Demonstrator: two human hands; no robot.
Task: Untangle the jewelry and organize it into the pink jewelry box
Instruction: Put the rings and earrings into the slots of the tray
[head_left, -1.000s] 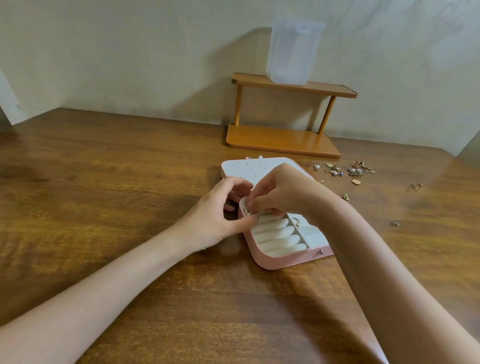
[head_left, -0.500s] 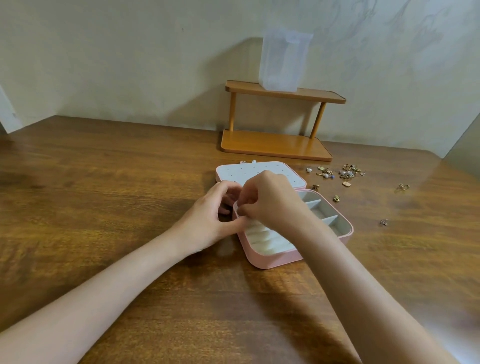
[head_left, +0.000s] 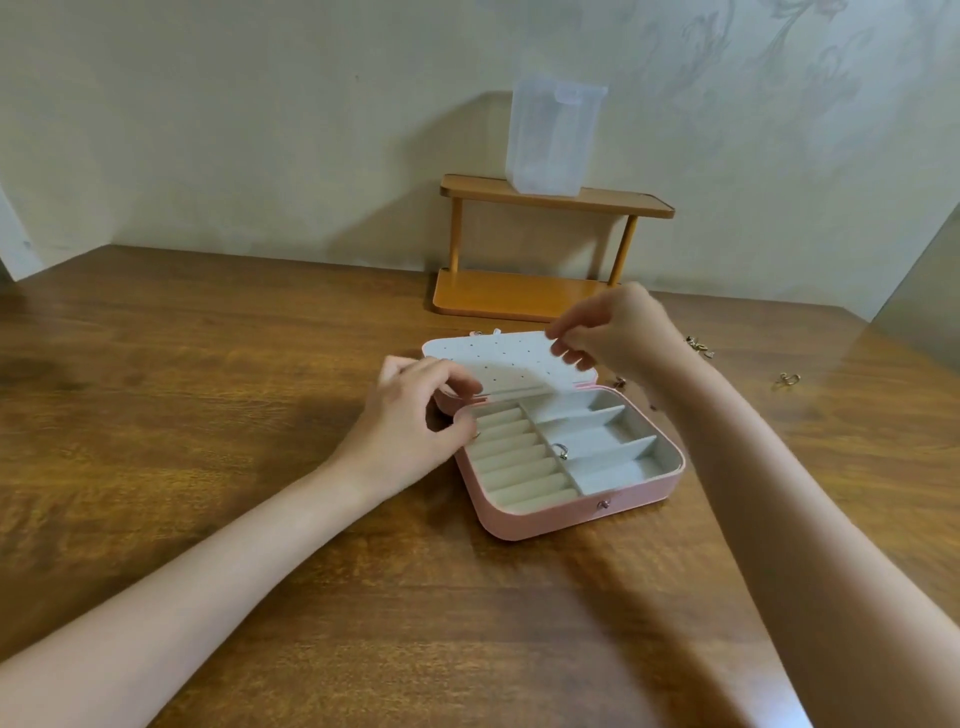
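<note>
Jewelry (head_left: 698, 347) lies scattered on the table (head_left: 208, 415) behind the box (head_left: 571, 512), one ring (head_left: 560, 451) already inside. Left hand (head_left: 410, 426) is curled at the box's left rim, apparently empty; right hand (head_left: 613, 330), fingers loosely curled, holds nothing visible. Pieces should be picked singly.

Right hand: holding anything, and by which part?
The right hand hangs above the box lid, fingers loosely curled. Nothing shows between its fingertips, but something very small there cannot be ruled out.
</note>
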